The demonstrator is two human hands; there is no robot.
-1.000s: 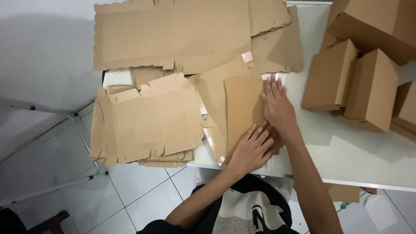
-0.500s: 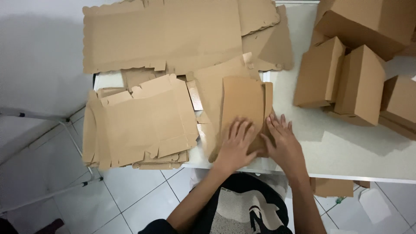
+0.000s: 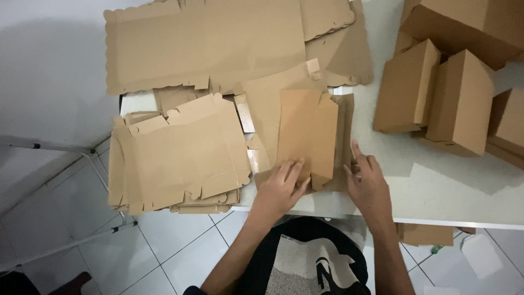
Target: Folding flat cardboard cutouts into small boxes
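A person's left hand (image 3: 281, 186) lies flat, fingers spread, on the near end of a folded cardboard blank (image 3: 305, 139) on a white table (image 3: 436, 191), while the right hand (image 3: 367, 183) rests open against the blank's right flap, fingers extended and clamping nothing. The blank (a flat die-cut sheet with 1 side panel turned over) sits near the table's front edge, between a stack of unfolded blanks (image 3: 177, 158) to the left and at least 3 assembled boxes (image 3: 436, 95) well apart to the right. Judging by this, the piece is at an early fold: its walls are not yet raised, and many flat sheets, including the large ones (image 3: 207, 43) at the far edge, remain unformed.
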